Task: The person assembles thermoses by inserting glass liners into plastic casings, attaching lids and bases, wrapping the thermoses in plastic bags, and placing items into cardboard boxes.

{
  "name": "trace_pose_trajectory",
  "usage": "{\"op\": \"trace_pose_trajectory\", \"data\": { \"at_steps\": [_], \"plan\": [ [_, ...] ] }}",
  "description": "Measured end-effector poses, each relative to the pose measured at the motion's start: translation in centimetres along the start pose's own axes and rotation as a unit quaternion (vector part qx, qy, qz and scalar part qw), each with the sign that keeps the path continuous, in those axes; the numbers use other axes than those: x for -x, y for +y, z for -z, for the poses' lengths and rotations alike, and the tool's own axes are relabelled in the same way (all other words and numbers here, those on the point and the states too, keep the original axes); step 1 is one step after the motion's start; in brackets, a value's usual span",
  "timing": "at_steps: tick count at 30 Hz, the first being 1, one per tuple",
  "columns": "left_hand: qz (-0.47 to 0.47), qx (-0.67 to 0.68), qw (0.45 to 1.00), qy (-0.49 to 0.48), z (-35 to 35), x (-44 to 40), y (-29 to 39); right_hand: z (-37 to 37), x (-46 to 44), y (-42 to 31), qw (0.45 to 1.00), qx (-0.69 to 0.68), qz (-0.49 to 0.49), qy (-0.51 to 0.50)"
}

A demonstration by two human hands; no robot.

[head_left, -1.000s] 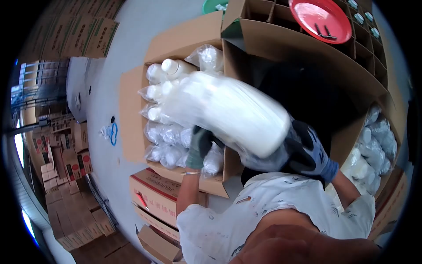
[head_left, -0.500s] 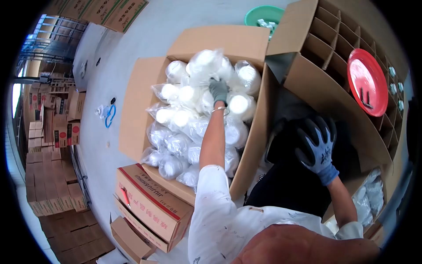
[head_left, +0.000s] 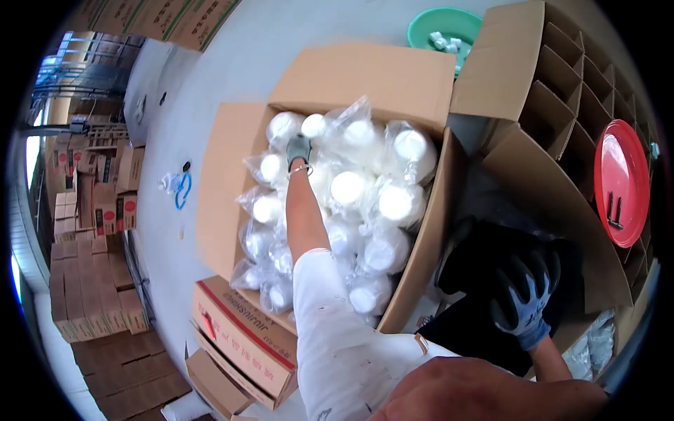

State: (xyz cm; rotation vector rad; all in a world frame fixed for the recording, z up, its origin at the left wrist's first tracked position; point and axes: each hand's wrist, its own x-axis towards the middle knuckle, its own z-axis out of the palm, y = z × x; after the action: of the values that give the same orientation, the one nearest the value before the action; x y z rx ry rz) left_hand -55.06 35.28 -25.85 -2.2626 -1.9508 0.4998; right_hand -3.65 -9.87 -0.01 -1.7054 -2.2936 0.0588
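Observation:
My left hand (head_left: pixel 298 151), in a grey glove, reaches down into the open cardboard box (head_left: pixel 365 74). It touches or presses between white round-ended pieces wrapped in clear plastic bags (head_left: pixel 347 188); its fingers are hidden, so I cannot tell whether it grips one. Several rows of these bagged pieces fill the box, and one bag (head_left: pixel 357 130) sticks up just right of that hand. My right hand (head_left: pixel 523 298), in a blue and black glove, rests on my dark trousers (head_left: pixel 484 256). Its fingers are spread and hold nothing.
Right of me stands a carton with cardboard dividers (head_left: pixel 554 105); a red basin (head_left: pixel 621 182) holding dark pieces lies on it. A green basin (head_left: pixel 442 31) with small white pieces sits at the back. Printed cartons (head_left: pixel 242 340) stand front left; stacked boxes (head_left: pixel 95 281) line the left.
My left hand has shifted left across the bagged pieces, towards the box's far left corner. My right hand stays spread on my trousers. The view has turned slightly.

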Motion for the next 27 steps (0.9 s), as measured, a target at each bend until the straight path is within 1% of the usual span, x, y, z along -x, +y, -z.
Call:
{"op": "trace_pose_trajectory", "data": {
  "at_steps": [1,2,4,5,8,9,10,12,13,14,15,18,19,20,22,24,25,27],
  "plan": [
    [0.108,0.109,0.988,-0.022,2.0,1.2,2.0,0.0,0.0,0.1,1.0,0.004,-0.007,-0.01],
    [0.213,0.215,0.952,-0.049,4.1,3.0,4.1,-0.2,0.1,0.3,1.0,0.005,-0.008,-0.009],
    [0.235,0.287,0.926,-0.073,0.5,1.1,2.9,-0.5,0.4,0.5,1.0,0.002,-0.009,-0.009],
    [0.259,0.279,0.923,-0.061,-1.6,0.3,2.5,-0.3,0.3,0.5,1.0,0.004,-0.012,-0.013],
    [0.238,0.177,0.952,-0.076,4.2,3.1,4.8,-0.4,0.6,0.7,1.0,-0.002,-0.019,-0.012],
    [0.165,0.153,0.973,-0.05,2.4,2.5,3.7,-0.5,0.7,0.8,1.0,-0.007,-0.024,-0.013],
    [0.165,0.159,0.973,-0.028,0.6,1.9,2.9,-0.7,0.9,0.8,0.999,-0.015,-0.027,-0.016],
    [0.17,0.173,0.97,0.015,3.4,4.7,3.6,-0.5,1.2,0.5,0.999,-0.028,-0.023,-0.012],
    [0.132,0.251,0.958,0.044,4.5,6.1,2.5,-0.3,1.0,0.5,0.999,-0.029,-0.016,-0.001],
    [0.113,0.255,0.954,0.108,6.5,7.6,2.4,-0.2,0.9,0.6,0.999,-0.029,-0.009,0.014],
    [0.093,0.258,0.946,0.171,10.0,10.0,2.9,-0.1,1.0,0.6,0.999,-0.029,0.001,0.026],
    [0.014,0.254,0.905,0.34,19.3,16.9,3.6,0.2,1.4,0.6,0.997,-0.061,0.011,0.044],
    [0.041,0.232,0.92,0.314,24.8,20.5,5.5,0.8,1.2,0.7,0.996,-0.073,0.011,0.041],
    [-0.029,0.194,0.918,0.344,27.7,22.6,5.7,1.2,1.2,0.6,0.992,-0.12,-0.016,0.029],
    [-0.146,0.157,0.902,0.375,34.9,28.0,8.6,4.7,-0.9,0.0,0.97,-0.204,-0.028,0.129],
    [-0.218,0.233,0.876,0.362,39.3,31.6,11.7,10.1,-2.6,-0.8,0.94,-0.235,-0.009,0.247],
    [-0.278,0.255,0.861,0.341,41.0,33.4,13.6,12.9,-3.0,-1.1,0.939,-0.212,0.016,0.27],
    [-0.362,0.283,0.855,0.24,44.6,37.5,18.5,16.8,-3.0,-1.5,0.913,-0.28,0.062,0.29]
  ]
}}
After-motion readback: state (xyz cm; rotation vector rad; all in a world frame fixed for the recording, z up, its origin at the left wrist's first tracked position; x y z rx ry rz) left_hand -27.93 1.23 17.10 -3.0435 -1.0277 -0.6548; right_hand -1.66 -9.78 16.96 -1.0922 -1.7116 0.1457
